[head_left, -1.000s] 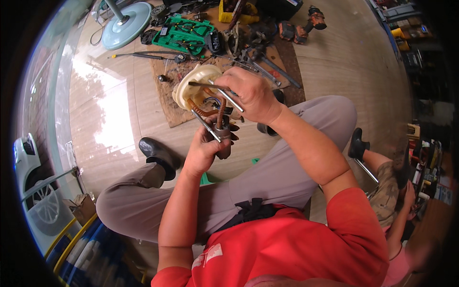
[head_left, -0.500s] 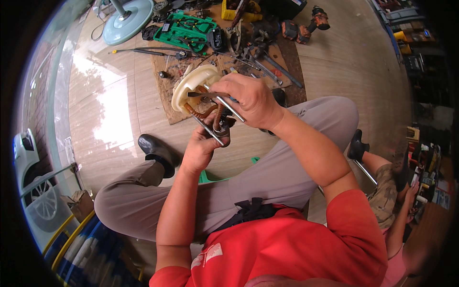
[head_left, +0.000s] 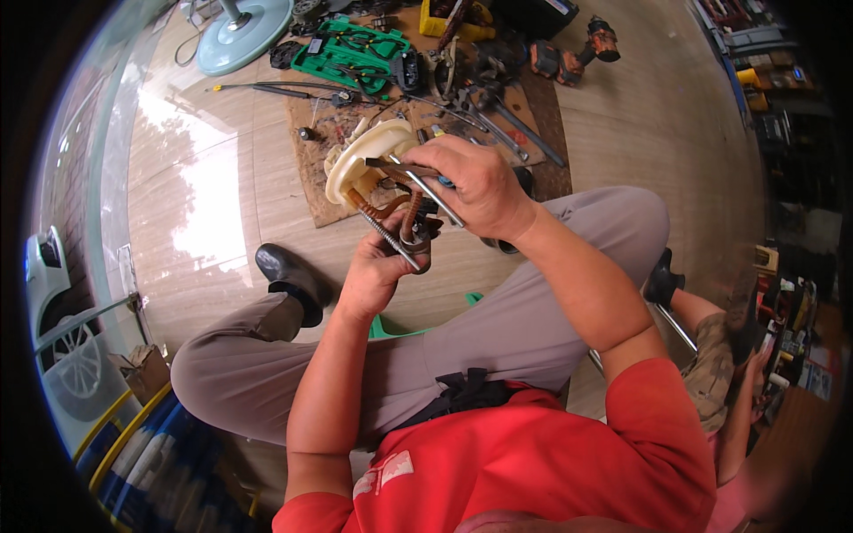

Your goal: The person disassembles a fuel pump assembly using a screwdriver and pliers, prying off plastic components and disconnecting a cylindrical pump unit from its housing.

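A fuel pump module is held up over my lap. Its round cream plastic flange (head_left: 342, 184) is tilted, with brown corrugated hoses (head_left: 411, 218) and two metal rods below it, the left one a spring-wrapped rod (head_left: 388, 237). My left hand (head_left: 378, 266) is closed round the dark lower part of the module, which the fingers partly hide. In my right hand (head_left: 480, 182), a dark flat-tipped tool (head_left: 391, 165) is pinched, its tip at the flange's underside. Its handle is mostly hidden in the palm. The plain metal rod (head_left: 435, 197) runs beside those fingers; whether they touch it I cannot tell.
On the floor beyond lies a stained board (head_left: 311, 169) with loose tools and dark metal parts. A green tool case (head_left: 355, 55), a cordless power tool (head_left: 573, 55) and a pale round stand base (head_left: 244, 40) surround it. Another person's leg (head_left: 702, 329) is at the right.
The whole view has shifted slightly. The tool in my right hand sits a little higher and farther right, and more of the plain rod's upper end shows. Both hands keep their hold.
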`<state>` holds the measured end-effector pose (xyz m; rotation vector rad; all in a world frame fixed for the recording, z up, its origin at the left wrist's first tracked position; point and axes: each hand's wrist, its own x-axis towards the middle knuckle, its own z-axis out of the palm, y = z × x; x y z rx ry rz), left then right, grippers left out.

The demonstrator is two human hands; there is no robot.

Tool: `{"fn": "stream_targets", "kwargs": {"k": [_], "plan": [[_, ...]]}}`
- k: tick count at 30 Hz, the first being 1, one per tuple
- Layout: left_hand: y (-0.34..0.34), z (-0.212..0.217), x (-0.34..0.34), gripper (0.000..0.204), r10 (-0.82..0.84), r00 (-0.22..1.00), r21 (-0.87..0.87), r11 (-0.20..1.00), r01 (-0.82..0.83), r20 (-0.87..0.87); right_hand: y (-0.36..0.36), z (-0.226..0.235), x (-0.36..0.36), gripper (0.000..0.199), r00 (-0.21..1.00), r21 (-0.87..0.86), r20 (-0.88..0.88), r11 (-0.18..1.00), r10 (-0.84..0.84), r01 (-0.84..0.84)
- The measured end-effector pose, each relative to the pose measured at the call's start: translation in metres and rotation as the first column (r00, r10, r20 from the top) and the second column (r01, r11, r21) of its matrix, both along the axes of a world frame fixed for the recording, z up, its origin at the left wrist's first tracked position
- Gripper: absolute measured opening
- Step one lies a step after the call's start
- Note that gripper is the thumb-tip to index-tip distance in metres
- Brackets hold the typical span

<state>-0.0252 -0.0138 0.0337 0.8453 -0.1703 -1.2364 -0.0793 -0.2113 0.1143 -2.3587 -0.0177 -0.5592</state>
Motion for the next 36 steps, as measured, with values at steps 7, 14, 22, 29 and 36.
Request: {"fn": "stream_targets", "kwargs": {"k": [7, 14, 22, 29, 36], "plan": [[0.001, 0.006, 0.002, 0.064, -0.064, 0.998, -0.006, 0.998, 0.064, -0.018, -0.001, -0.005, 0.001, 0.031, 0.997, 0.017, -0.063, 0.999, -0.039, 0.040], [-0.001, 0.012, -0.001, 0.066, 0.022, 0.997, 0.043, 0.999, -0.026, 0.070, 0.001, 0.001, 0.001, 0.032, 0.996, 0.048, -0.073, 0.997, -0.049, 0.052], [0.001, -0.004, -0.002, 0.060, 0.017, 0.997, -0.037, 0.999, -0.014, 0.081, 0.000, -0.006, 0.002, 0.027, 0.990, 0.033, -0.106, 0.995, -0.090, 0.094], [-0.001, 0.012, 0.005, 0.070, 0.040, 0.979, -0.083, 0.995, -0.057, -0.199, 0.003, -0.005, 0.001, 0.026, 0.956, 0.099, -0.267, 0.984, -0.119, 0.150], [0.002, 0.008, 0.014, 0.070, 0.222, 0.874, -0.044, 0.963, -0.266, -0.432, 0.006, -0.001, 0.003, 0.028, 0.935, 0.211, -0.338, 0.960, -0.107, 0.186]]}}
